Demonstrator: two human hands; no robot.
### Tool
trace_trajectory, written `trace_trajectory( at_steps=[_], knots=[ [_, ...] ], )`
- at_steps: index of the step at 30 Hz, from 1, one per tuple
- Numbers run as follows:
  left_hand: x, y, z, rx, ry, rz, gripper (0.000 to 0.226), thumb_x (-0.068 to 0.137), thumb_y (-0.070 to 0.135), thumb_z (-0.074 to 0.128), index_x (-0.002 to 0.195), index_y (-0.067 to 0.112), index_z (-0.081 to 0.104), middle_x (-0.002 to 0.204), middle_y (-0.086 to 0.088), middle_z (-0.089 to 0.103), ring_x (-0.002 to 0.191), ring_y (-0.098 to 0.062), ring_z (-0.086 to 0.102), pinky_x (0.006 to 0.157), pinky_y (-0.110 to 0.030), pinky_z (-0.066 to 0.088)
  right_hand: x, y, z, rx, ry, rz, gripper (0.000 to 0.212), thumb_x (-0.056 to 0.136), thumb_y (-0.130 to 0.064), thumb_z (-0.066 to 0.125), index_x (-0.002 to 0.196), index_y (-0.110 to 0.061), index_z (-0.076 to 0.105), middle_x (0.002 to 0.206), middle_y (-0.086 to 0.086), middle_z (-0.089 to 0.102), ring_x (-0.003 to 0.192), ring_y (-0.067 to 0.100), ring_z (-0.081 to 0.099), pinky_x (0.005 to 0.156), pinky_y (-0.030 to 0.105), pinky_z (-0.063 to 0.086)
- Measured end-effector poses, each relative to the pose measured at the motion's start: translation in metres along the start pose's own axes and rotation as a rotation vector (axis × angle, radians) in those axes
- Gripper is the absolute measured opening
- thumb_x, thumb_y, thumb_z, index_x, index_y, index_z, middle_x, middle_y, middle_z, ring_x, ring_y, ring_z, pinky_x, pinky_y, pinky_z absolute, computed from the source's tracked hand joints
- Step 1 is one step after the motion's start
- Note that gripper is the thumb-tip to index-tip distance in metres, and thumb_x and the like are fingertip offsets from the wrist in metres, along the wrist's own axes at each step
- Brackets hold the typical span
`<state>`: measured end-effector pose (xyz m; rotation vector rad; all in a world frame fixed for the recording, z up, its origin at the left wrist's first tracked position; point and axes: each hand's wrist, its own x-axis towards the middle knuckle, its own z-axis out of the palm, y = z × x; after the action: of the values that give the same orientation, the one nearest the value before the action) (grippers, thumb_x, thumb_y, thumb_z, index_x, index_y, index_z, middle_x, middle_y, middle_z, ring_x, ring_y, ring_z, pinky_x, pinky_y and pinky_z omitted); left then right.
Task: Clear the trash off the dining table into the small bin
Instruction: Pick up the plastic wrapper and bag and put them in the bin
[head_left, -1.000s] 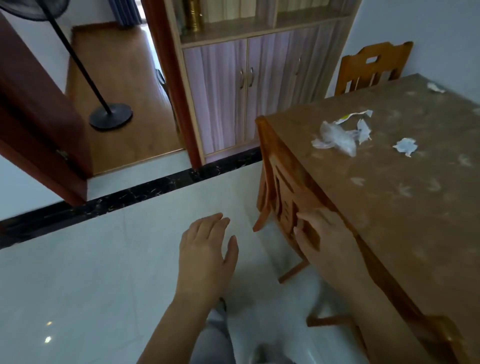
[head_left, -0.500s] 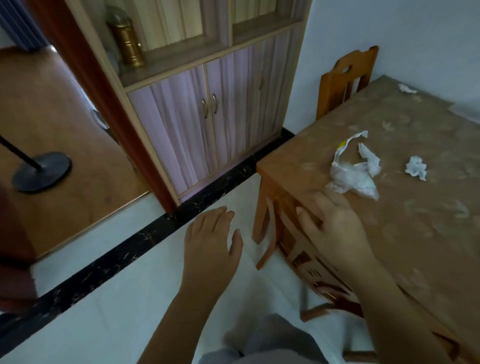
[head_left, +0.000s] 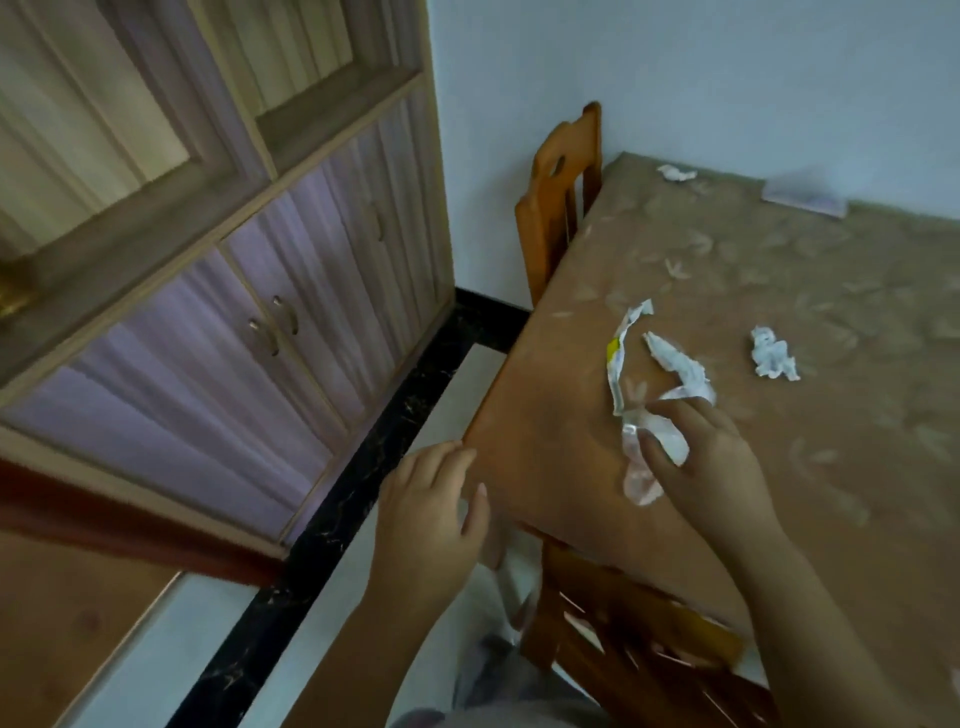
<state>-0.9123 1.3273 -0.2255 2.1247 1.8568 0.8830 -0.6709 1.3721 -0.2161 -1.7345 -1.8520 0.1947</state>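
Trash wrapper (head_left: 652, 441), clear crumpled plastic, sits near the counter (head_left: 779, 467) corner with the right hand (head_left: 711, 457) on it, fingers (head_left: 655, 451) curled onto the plastic, grip looks partial. Torn white strip (head_left: 621, 358) and crumpled paper (head_left: 680, 369) just beyond it. Tissue wad (head_left: 773, 354) further right, another scrap (head_left: 675, 172) at the far edge. Left hand (head_left: 431, 514) spread wide, empty, at the counter corner.

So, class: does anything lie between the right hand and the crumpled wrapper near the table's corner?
Nothing visible does. The right hand is already on the wrapper, fingers closing around it on the table. The bin is not in view.
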Motion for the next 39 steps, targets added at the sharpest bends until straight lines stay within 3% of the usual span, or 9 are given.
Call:
trace_trajectory(
  at_steps=[3,7,12,20,28,31,39],
  knots=[
    [0.037,-0.01,0.017,-0.003,-0.079,0.045,0.038,0.082,0.029,0.043,0.104,0.006,0.064,0.105,-0.01,0.066,0.097,-0.026,0.059,0.084,-0.041,0.047,0.019,0.027,0.007,-0.063,-0.009,0.158,0.023,0.077,-0.013,0.066,0.099,-0.008,0.063,0.102,0.014,0.063,0.086,0.033,0.057,0.062,0.033,0.044],
    [0.067,-0.017,0.04,-0.037,-0.219,0.097,0.039,0.082,0.032,0.041,0.105,0.008,0.063,0.107,-0.008,0.065,0.099,-0.026,0.058,0.085,-0.042,0.048,0.021,0.067,0.019,-0.239,-0.15,0.228,0.038,0.074,-0.019,0.07,0.109,-0.009,0.06,0.109,0.015,0.062,0.093,0.036,0.055,0.068,0.042,0.048],
    [0.11,-0.023,0.072,-0.062,-0.368,0.22,0.04,0.081,0.032,0.041,0.102,0.008,0.065,0.106,-0.008,0.066,0.098,-0.027,0.06,0.083,-0.042,0.048,0.019,0.086,0.036,-0.183,-0.196,0.388,0.043,0.076,-0.023,0.07,0.116,-0.016,0.057,0.112,0.008,0.058,0.101,0.029,0.051,0.073,0.035,0.042],
    [0.165,-0.034,0.114,-0.13,-0.547,0.39,0.032,0.083,0.027,0.048,0.106,0.009,0.063,0.108,-0.007,0.064,0.101,-0.025,0.057,0.086,-0.039,0.046,0.017,0.084,0.067,-0.163,-0.208,0.608,0.034,0.078,-0.023,0.066,0.111,-0.019,0.06,0.119,0.002,0.057,0.109,0.027,0.049,0.077,0.035,0.043],
    [0.205,-0.032,0.157,-0.226,-0.651,0.473,0.026,0.082,0.01,0.06,0.108,0.005,0.062,0.106,-0.01,0.061,0.101,-0.023,0.054,0.084,-0.026,0.037,0.009,0.064,0.096,-0.085,-0.02,0.814,0.008,0.074,-0.009,0.066,0.081,-0.013,0.065,0.082,0.003,0.061,0.082,0.026,0.053,0.073,0.039,0.042],
    [0.218,-0.024,0.178,-0.28,-0.683,0.46,0.027,0.08,0.007,0.063,0.107,0.002,0.062,0.107,-0.014,0.06,0.101,-0.028,0.055,0.084,-0.03,0.038,0.008,0.055,0.101,-0.067,0.052,0.86,0.009,0.072,-0.002,0.065,0.07,-0.01,0.063,0.07,0.005,0.059,0.067,0.023,0.053,0.064,0.038,0.044],
    [0.234,0.0,0.23,-0.313,-0.751,0.581,0.027,0.081,0.008,0.063,0.107,0.001,0.063,0.111,-0.018,0.06,0.103,-0.033,0.055,0.083,-0.04,0.044,0.002,0.032,0.091,0.019,0.394,1.111,0.01,0.077,-0.003,0.06,0.074,-0.012,0.06,0.074,0.001,0.06,0.069,0.016,0.054,0.062,0.024,0.043]
  ],
)
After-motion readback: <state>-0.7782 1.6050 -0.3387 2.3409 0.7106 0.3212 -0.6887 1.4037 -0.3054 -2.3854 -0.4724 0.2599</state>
